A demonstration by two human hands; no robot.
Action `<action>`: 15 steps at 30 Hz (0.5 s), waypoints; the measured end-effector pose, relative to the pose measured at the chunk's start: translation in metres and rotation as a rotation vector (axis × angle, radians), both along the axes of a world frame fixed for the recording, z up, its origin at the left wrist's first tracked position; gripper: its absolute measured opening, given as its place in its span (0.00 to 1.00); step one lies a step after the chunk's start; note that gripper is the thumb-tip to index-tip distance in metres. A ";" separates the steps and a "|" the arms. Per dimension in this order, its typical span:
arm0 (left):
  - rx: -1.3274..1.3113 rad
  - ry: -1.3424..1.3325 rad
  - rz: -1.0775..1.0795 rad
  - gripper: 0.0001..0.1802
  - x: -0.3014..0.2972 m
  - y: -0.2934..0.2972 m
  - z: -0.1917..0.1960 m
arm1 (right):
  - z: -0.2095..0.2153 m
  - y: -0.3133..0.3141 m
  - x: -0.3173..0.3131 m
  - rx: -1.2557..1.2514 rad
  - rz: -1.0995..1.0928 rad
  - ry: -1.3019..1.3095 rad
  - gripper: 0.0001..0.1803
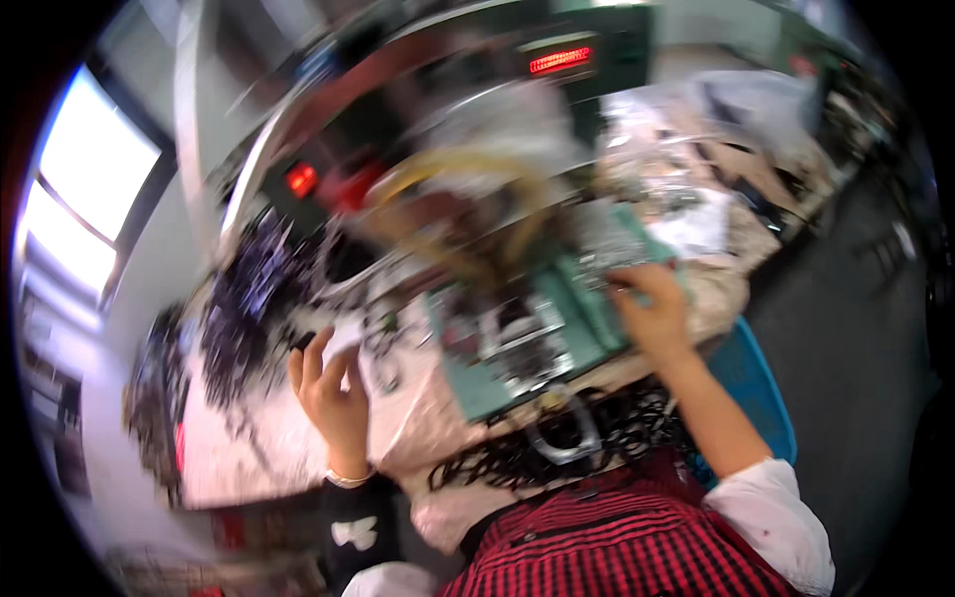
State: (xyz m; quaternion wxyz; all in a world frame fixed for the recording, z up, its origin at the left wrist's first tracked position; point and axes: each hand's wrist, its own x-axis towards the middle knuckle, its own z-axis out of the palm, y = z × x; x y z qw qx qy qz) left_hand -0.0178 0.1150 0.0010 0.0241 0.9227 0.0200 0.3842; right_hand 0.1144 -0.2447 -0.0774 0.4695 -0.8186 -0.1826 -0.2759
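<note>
Over the pale table at left, my left hand [336, 403] has its fingers stretched and apart. A small dark bit [301, 341] shows at its fingertips; blur hides whether they touch it. My right hand [655, 316] is on the right side of the green machine base [468, 383], its fingers bent together beside small shiny pieces [609, 244]. What those fingers pinch, if anything, I cannot make out. Between the hands sits a silver metal fixture [522, 338] on the base. Above it, a yellowish curved part [458, 164] of the machine is smeared by motion.
Dark strip-like pieces [249, 279] are heaped at left. Black curly pieces [637, 423] and a clear ring-shaped part [572, 433] lie along the front edge. Plastic bags [746, 104] cover the back right. A blue bin [761, 388] stands below the table at right.
</note>
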 end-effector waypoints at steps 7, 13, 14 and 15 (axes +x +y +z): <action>-0.047 0.188 -0.063 0.09 0.006 0.065 -0.074 | -0.009 -0.010 -0.009 0.059 -0.077 0.097 0.08; -0.704 0.479 0.659 0.22 0.020 0.241 -0.087 | 0.013 -0.077 -0.037 0.076 -0.330 0.017 0.06; -0.554 0.405 0.588 0.17 0.007 0.292 -0.139 | 0.011 -0.079 -0.041 0.102 -0.328 0.044 0.06; -0.398 0.338 0.541 0.14 -0.019 0.336 -0.171 | 0.007 -0.078 -0.047 0.149 -0.309 0.082 0.07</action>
